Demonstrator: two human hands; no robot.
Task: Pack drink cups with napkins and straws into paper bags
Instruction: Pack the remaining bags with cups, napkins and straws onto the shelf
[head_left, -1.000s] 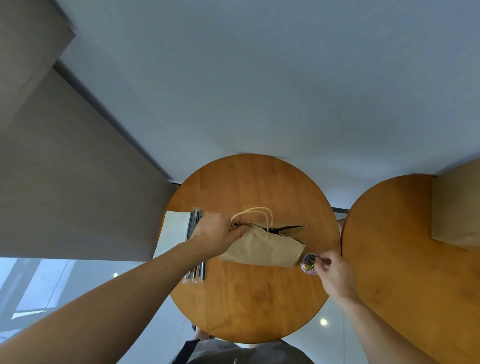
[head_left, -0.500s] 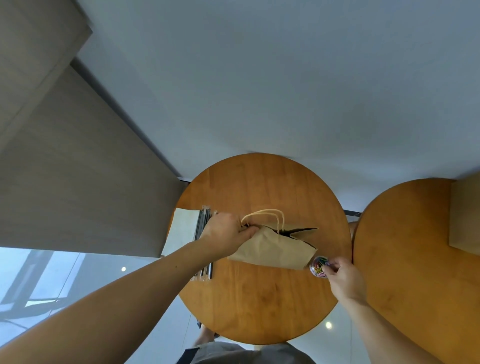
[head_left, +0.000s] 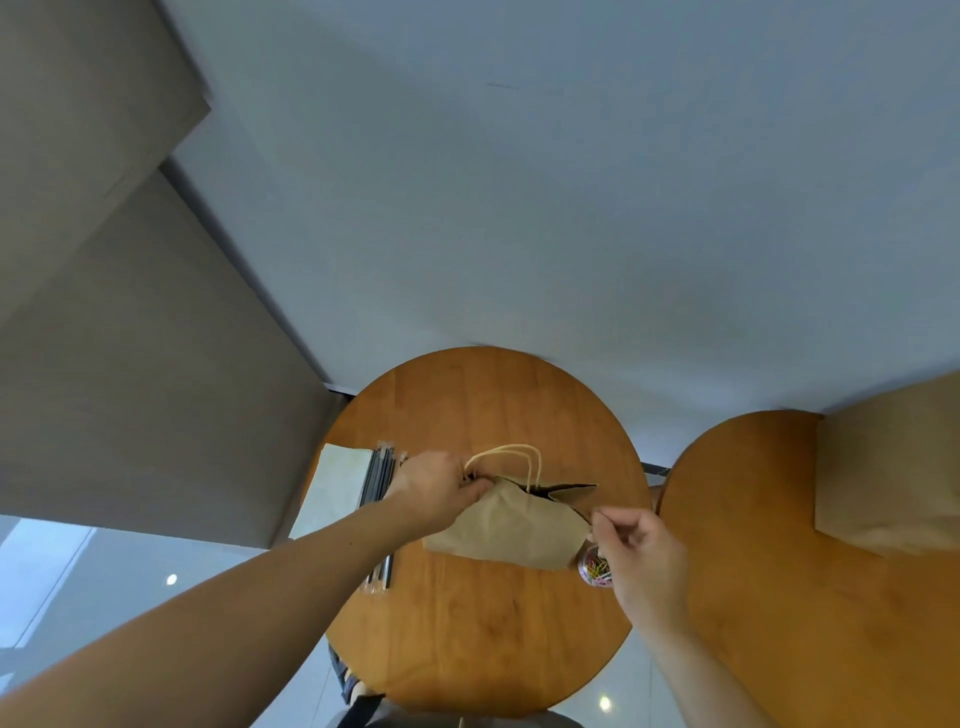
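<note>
The brown paper bag with pale cord handles (head_left: 506, 527) lies near the middle of the round wooden table (head_left: 483, 639). It is tipped over on one side, with its mouth turned away from the person and a dark gap showing at the upper right. Its contents cannot be seen, and no cup is in view. The left hand (head_left: 434, 491) pinches the upper left corner of the bag, close to where the handles join, with its fingers curled round the paper. The right hand (head_left: 641, 553) is at the opposite upper corner, thumb and forefinger drawn together against the paper edge. Whether they grip the bag, a small item or nothing cannot be told. The bag body therefore lies between the two hands and below them, resting on the table. Pulling the two corners apart too hard would probably tear the thin paper or loosen a handle. The small clear jar of coloured paper clips (head_left: 595, 569) stands just beside the bag's lower right corner, under the right hand, so a careless downward or sideways move could tip it. The dark wrapped straws (head_left: 380, 478) and white napkins (head_left: 335, 483) lie left of the bag near the table edge, and a dragging left forearm could sweep them off. A second wooden table (head_left: 779, 597) stands to the right.
</note>
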